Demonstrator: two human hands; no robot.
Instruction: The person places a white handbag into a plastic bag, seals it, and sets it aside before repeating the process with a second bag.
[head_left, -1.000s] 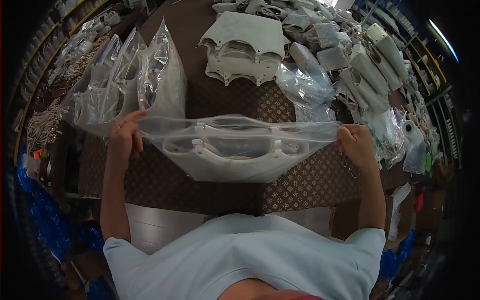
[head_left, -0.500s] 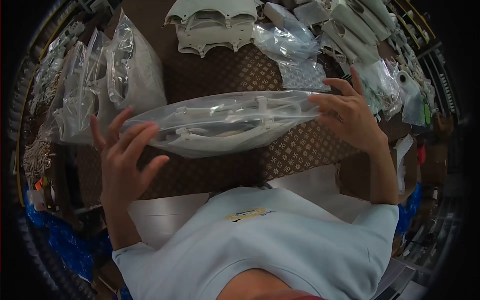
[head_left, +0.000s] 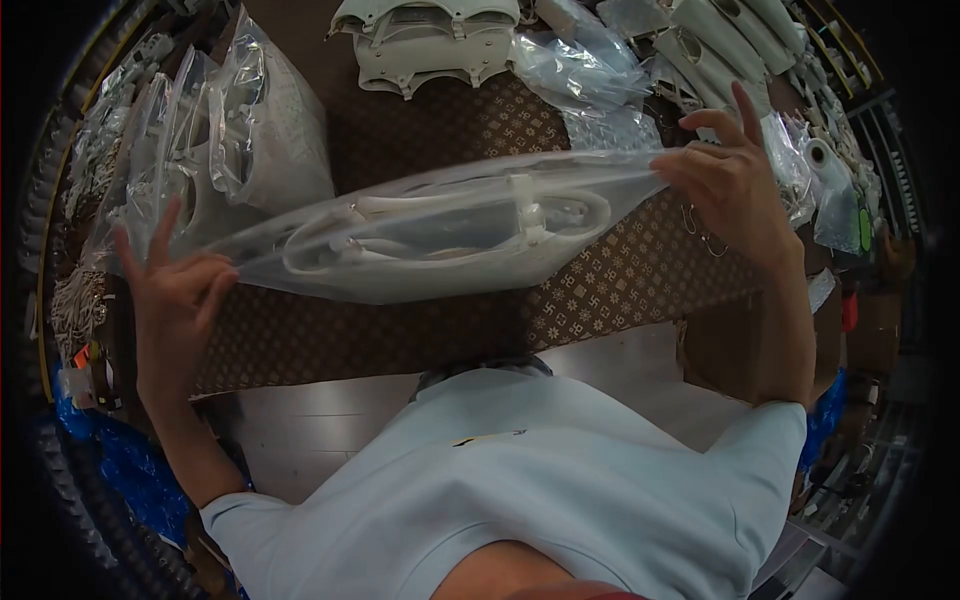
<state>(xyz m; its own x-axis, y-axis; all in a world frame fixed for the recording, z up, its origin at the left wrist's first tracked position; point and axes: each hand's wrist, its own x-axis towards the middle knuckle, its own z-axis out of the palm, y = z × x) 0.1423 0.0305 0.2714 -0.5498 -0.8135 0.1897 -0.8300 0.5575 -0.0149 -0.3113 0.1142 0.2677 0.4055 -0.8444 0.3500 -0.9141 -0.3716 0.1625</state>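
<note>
A clear plastic bag (head_left: 430,285) with a white handbag (head_left: 532,215) inside is stretched sideways above the brown patterned tabletop (head_left: 600,290). My left hand (head_left: 175,290) pinches the bag's left corner between thumb and index finger, with other fingers raised. At the right corner, my right hand (head_left: 725,185) grips the plastic with its fingertips, and some of its fingers point up. The handbag's straps and a buckle tab show through the film.
Several plastic-wrapped white bags (head_left: 265,130) stand at the left. An unwrapped white handbag (head_left: 430,45) lies at the far edge. Crumpled clear plastic (head_left: 585,75) and more white bags (head_left: 720,50) are at the upper right. A cardboard box (head_left: 725,345) is below the table's right side.
My left hand has moved left and closed on the bag's corner. My right hand has shifted right and slightly up. The plastic is now pulled wider and tauter.
</note>
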